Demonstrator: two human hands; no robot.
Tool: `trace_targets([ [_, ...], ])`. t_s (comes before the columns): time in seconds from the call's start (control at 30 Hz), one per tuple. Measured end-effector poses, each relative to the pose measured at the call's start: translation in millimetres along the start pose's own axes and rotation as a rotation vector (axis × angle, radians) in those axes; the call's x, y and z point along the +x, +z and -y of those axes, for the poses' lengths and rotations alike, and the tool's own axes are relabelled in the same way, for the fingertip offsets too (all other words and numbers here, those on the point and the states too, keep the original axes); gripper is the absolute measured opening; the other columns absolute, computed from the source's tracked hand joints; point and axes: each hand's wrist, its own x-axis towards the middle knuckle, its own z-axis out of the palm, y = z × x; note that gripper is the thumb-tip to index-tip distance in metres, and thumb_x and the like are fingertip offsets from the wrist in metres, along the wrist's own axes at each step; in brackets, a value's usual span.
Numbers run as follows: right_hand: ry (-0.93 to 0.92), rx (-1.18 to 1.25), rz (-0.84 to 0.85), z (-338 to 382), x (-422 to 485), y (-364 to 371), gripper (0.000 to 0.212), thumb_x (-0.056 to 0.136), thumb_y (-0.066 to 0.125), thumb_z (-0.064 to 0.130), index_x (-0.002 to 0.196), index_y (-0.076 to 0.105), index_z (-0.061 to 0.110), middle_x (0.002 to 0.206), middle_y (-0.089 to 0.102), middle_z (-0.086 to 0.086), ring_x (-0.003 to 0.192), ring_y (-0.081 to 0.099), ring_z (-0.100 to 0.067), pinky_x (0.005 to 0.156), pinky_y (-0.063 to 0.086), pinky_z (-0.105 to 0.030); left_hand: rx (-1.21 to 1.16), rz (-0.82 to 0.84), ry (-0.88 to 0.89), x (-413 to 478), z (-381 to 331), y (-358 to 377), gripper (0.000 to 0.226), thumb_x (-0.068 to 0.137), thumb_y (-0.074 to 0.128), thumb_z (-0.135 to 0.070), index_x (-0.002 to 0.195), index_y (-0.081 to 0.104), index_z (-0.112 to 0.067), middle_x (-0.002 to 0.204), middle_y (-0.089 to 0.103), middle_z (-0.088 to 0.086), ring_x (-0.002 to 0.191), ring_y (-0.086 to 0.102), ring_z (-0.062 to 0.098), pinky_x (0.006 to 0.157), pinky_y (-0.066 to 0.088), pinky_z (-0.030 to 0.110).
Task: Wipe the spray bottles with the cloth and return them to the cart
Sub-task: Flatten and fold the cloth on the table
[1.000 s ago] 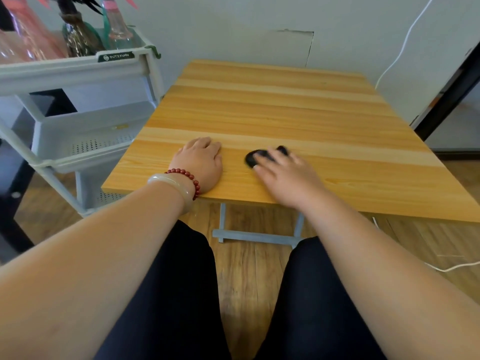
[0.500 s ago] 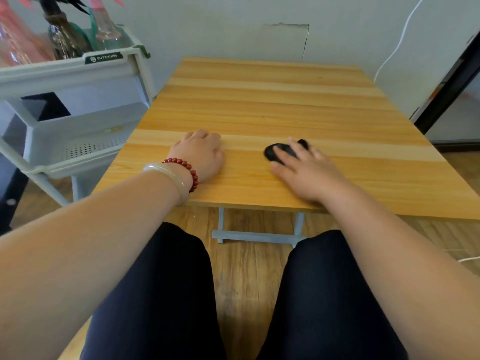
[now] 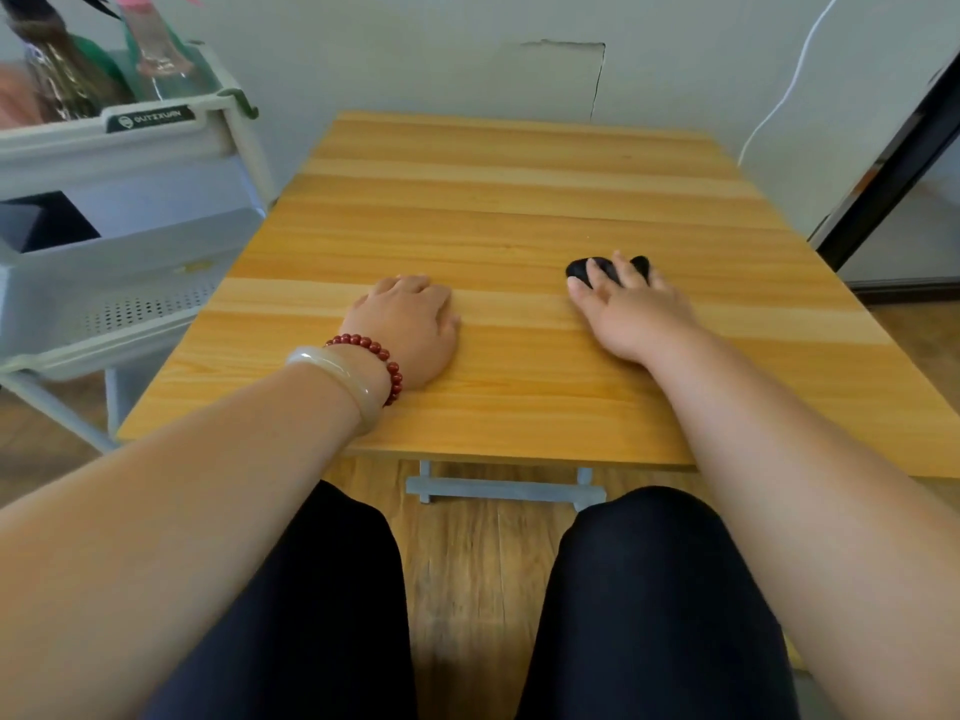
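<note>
Currently your left hand lies palm-down on the tabletop, relaxed and holding nothing. Your right hand rests straight fingers over a small black object. Bottles stand in the cart — top tray, left of the tabletop — well apart from both.

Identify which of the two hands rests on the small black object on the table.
The right hand, fingers spread over the black object; the left hand, wearing a red bead bracelet, lies on bare table.
</note>
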Motion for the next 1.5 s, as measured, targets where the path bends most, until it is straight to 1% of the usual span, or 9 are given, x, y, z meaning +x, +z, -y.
trace_targets([
  [0.13, -0.236, -0.059, -0.030, 35.4, -13.0, 8.9, 0.062, 0.098, 0.010, 0.066, 0.155, 0.008, 0.042, 0.165, -0.008, 0.010, 0.152, -0.005, -0.027, 0.120, 0.001, -0.043, 0.007, -0.046, -0.019, 7.9, -4.2, -0.5, 0.044, 0.102, 0.035, -0.040, 0.141, 0.043, -0.022, 0.145, 0.042, 0.007, 0.135, 0.034, 0.030, 0.107, 0.033, 0.044],
  [0.23, -0.385, -0.046, -0.022, 34.7, -17.2, 10.4, 0.058, 0.098, 0.010, 0.065, 0.153, 0.009, 0.048, 0.164, -0.008, 0.015, 0.152, -0.004, -0.024, 0.120, -0.001, -0.039, -0.035, -0.017, -0.017, 19.0, -4.1, 1.2, 0.051, 0.102, 0.034, -0.043, 0.151, 0.028, -0.028, 0.158, 0.027, 0.005, 0.146, 0.019, 0.029, 0.115, 0.023, 0.046],
  [0.47, 0.184, 0.067, -0.045, -19.8, 56.5, -12.2, 0.069, 0.096, 0.005, 0.068, 0.157, 0.006, 0.036, 0.165, -0.006, 0.004, 0.152, -0.004, -0.030, 0.122, 0.002, -0.046, -0.030, 0.053, -0.041, 35.0, 3.6, 1.2, 0.056, 0.103, 0.027, -0.051, 0.155, 0.021, -0.032, 0.165, 0.011, -0.002, 0.151, 0.004, 0.022, 0.121, 0.007, 0.043],
  [0.53, 0.195, 0.076, -0.042, -5.0, 66.6, -14.2, 0.072, 0.095, 0.003, 0.070, 0.157, 0.007, 0.034, 0.166, -0.006, 0.004, 0.151, -0.005, -0.030, 0.122, 0.001, -0.047, -0.026, 0.038, -0.044, 35.4, 3.6, 3.7, 0.055, 0.102, 0.027, -0.051, 0.154, 0.021, -0.033, 0.165, 0.012, -0.003, 0.151, 0.004, 0.021, 0.121, 0.006, 0.042],
  [0.77, -0.387, -0.048, -0.036, 54.3, 66.7, -1.4, 0.063, 0.097, 0.009, 0.068, 0.155, 0.008, 0.043, 0.165, -0.001, 0.011, 0.152, 0.002, -0.028, 0.123, 0.004, -0.041, 0.011, -0.010, -0.036, 36.3, 4.3, 8.9, 0.056, 0.102, 0.025, -0.052, 0.154, 0.021, -0.032, 0.164, 0.015, -0.001, 0.151, 0.008, 0.022, 0.120, 0.008, 0.042],
  [0.97, 0.067, 0.031, -0.015, 21.8, 93.6, -20.7, 0.066, 0.097, 0.008, 0.068, 0.156, 0.006, 0.038, 0.166, -0.002, 0.006, 0.151, -0.003, -0.031, 0.122, 0.005, -0.047, 0.055, -0.004, -0.024, 35.8, 2.7, 8.8, 0.056, 0.103, 0.021, -0.050, 0.155, 0.018, -0.029, 0.164, 0.013, 0.001, 0.151, 0.007, 0.023, 0.120, 0.010, 0.044],
  [1.23, -0.436, -0.059, -0.038, 75.2, 63.1, -4.2, 0.056, 0.100, 0.011, 0.063, 0.153, 0.011, 0.046, 0.165, 0.003, 0.010, 0.151, 0.005, -0.029, 0.122, 0.006, -0.040, 0.039, 0.033, -0.016, 35.3, 2.8, 2.5, 0.057, 0.103, 0.024, -0.050, 0.155, 0.019, -0.028, 0.164, 0.013, 0.000, 0.151, 0.008, 0.022, 0.120, 0.010, 0.043],
  [1.4, -0.065, -0.028, -0.044, 32.9, 75.3, -12.4, 0.060, 0.101, 0.007, 0.060, 0.157, 0.008, 0.037, 0.166, 0.000, 0.005, 0.151, 0.003, -0.031, 0.123, 0.009, -0.045, -0.028, 0.010, -0.058, 18.7, 27.0, -13.8, 0.052, 0.103, 0.033, -0.042, 0.152, 0.030, -0.025, 0.162, 0.019, 0.002, 0.149, 0.016, 0.025, 0.119, 0.017, 0.044],
  [1.5, -0.039, -0.052, -0.048, 57.7, 55.7, -5.6, 0.063, 0.099, 0.006, 0.063, 0.157, 0.005, 0.036, 0.165, -0.003, 0.007, 0.151, 0.001, -0.032, 0.122, 0.007, -0.048, 0.014, -0.017, -0.103, 8.0, 47.0, -17.3, 0.050, 0.104, 0.033, -0.039, 0.151, 0.031, -0.024, 0.163, 0.016, 0.003, 0.150, 0.011, 0.025, 0.119, 0.016, 0.046],
])
